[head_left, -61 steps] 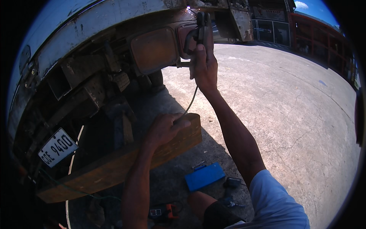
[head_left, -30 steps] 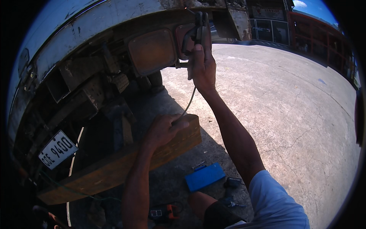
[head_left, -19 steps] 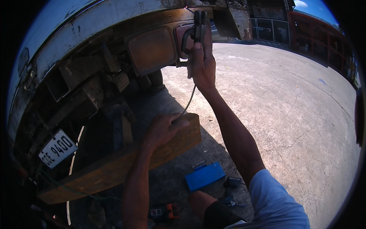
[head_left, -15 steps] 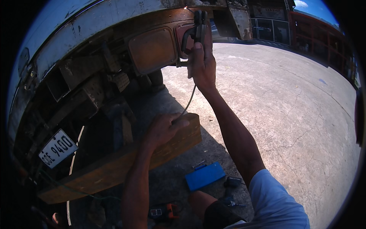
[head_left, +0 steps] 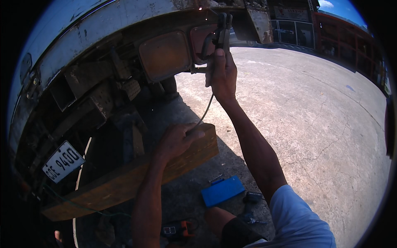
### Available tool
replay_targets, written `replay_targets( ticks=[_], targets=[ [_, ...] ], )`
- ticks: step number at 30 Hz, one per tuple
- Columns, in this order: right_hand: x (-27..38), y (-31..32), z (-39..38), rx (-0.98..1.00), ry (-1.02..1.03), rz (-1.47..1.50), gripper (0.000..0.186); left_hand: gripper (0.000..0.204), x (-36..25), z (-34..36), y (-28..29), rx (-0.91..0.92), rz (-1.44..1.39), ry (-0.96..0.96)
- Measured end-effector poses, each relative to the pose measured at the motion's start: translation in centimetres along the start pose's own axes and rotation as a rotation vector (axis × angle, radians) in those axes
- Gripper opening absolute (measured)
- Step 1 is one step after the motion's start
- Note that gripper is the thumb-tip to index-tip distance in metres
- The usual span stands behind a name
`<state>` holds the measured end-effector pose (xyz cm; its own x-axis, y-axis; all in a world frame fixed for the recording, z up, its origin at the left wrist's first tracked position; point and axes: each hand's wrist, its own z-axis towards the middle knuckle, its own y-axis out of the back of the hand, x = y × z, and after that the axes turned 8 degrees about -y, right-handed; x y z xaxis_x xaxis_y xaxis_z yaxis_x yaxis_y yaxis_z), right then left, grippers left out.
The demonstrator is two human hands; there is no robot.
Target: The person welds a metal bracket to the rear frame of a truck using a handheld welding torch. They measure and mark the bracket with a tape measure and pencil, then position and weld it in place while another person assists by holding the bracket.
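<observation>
Head view: our right hand point(head_left: 223, 78) had its fingers wrapped around a dark, clamp-shaped holder point(head_left: 223, 32), which stood between twelve and one o'clock, near a reddish lamp point(head_left: 197, 36). A glowing spot point(head_left: 200, 8) showed at twelve. From our right hand a thin cable point(head_left: 207, 108) ran toward seven o'clock to our left hand point(head_left: 177, 141), whose fingers curled around it; whether that hand touched the brown beam point(head_left: 124, 192), we couldn't tell. At five o'clock lay a blue box point(head_left: 223, 191).

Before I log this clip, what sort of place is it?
Probably an outdoor vehicle repair yard: a large, scuffed vehicle body, partly sunlit concrete ground, and what looks like a power drill near a blue box.
</observation>
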<state>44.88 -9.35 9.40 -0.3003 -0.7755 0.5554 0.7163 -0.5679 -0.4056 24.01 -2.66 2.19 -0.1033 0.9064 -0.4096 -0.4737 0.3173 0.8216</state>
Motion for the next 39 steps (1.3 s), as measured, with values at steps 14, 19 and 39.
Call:
replay_targets(
  ticks=[14,19,39],
  targets=[
    [-0.3,-0.6,0.6,-0.018,0.126,-0.076,0.048,0.053,0.3,0.1,-0.1,0.018,0.020,0.032],
    [-0.4,-0.7,0.8,-0.020,0.122,-0.109,0.050,0.053,0.2,0.1,0.0,0.016,0.024,0.034],
    [-0.1,-1.0,0.9,0.003,-0.022,-0.057,0.047,0.059,-0.4,0.1,0.5,-0.004,-0.021,0.040]
  ],
)
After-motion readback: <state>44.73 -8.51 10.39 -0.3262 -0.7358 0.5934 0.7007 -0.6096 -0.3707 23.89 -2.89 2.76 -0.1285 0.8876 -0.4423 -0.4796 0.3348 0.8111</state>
